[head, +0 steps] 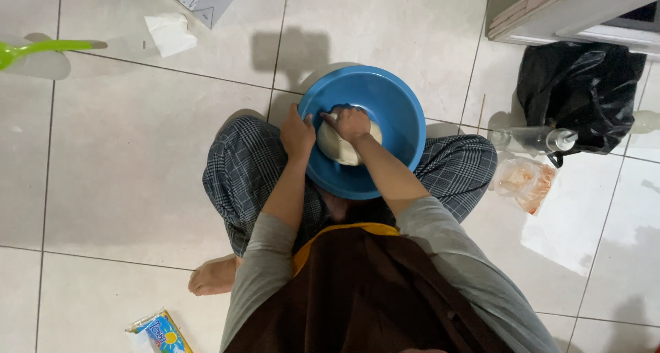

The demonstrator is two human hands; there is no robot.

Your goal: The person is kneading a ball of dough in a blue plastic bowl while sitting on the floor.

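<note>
Head view, asks the first speaker: why does the blue basin (395, 109) sit where it does?

Second speaker: The person sits cross-legged on the tiled floor (124, 160), and the basin rests between the knees, so both arms reach straight down into it. The pale lump of dough (337, 147) lies inside the basin, against its near-left wall.

First: And the hands?

Second: The left hand (298, 134) curls over the basin's near-left rim, fingers closed on the edge; that grip seems to brace the basin against the push. The right hand (350, 123) is balled into a fist and bears down on top of the dough, which looks like the reason the wrist is bent steeply.

First: What lies around the basin?

Second: Right of the basin, a clear plastic bottle (533, 140) lies on its side, touching a black plastic bag (584, 92) further right. Just below the bottle, a thin clear bag (526, 181) with something orange-white sits near the person's knee. Up and to the left of the basin lie a crumpled white paper (168, 33) and, at the far left edge, a green handle (41, 48). Well below the basin, by the bare foot (214, 276), a small colourful packet (158, 334) rests on the floor.

First: Within reach, then?

Second: The bottle and the thin bag, likely; the rest lie well apart.
</note>
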